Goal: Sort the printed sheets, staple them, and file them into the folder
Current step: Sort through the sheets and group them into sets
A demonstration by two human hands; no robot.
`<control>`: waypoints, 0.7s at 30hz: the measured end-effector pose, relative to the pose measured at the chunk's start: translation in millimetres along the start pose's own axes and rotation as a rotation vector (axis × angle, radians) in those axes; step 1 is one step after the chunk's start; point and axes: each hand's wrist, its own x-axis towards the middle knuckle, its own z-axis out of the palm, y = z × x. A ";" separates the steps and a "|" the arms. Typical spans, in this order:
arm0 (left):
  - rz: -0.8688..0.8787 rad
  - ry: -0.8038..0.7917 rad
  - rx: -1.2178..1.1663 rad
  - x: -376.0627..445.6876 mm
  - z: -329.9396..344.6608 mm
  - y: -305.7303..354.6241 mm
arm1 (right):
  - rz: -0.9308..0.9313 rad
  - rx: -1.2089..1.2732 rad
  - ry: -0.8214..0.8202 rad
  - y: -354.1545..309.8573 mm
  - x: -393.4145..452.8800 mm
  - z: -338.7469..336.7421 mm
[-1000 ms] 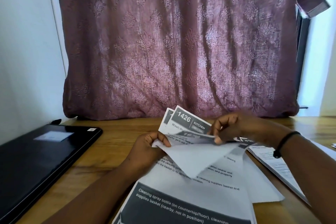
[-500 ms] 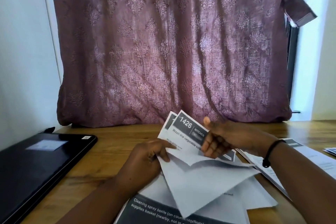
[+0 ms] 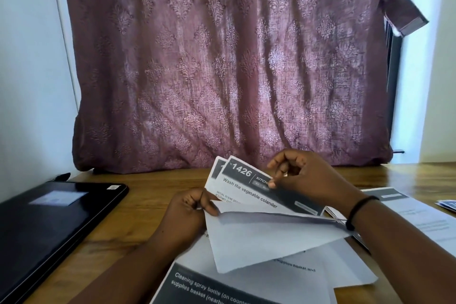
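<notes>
While fanned above the table (image 3: 153, 207): printed sheets (image 3: 249, 190), dark header "1426", "Wash the vegetable colander"
Left hand (image 3: 190, 212): grip pinched shut on the sheets' left edge
Right hand (image 3: 308, 177): fingertips closed on the top sheet's header

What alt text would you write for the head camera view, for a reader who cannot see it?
Two bare hands leaf through printed sheets above a wooden table: the left hand pinches a blank sheet, the right hand lifts a sheet headed 1426. A black folder lies left, a maroon curtain behind.
</notes>
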 end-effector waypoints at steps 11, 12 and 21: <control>-0.073 0.081 -0.043 4.3 -3.1 1.2 | -0.108 -0.051 -0.113 -11.2 -1.9 -5.9; -0.073 0.083 -0.045 4.1 -3.0 1.7 | -0.073 -0.004 -0.204 -11.8 -2.8 -5.8; -0.052 0.031 -0.053 0.6 -0.3 2.0 | 0.039 -0.245 -0.031 2.1 2.9 8.6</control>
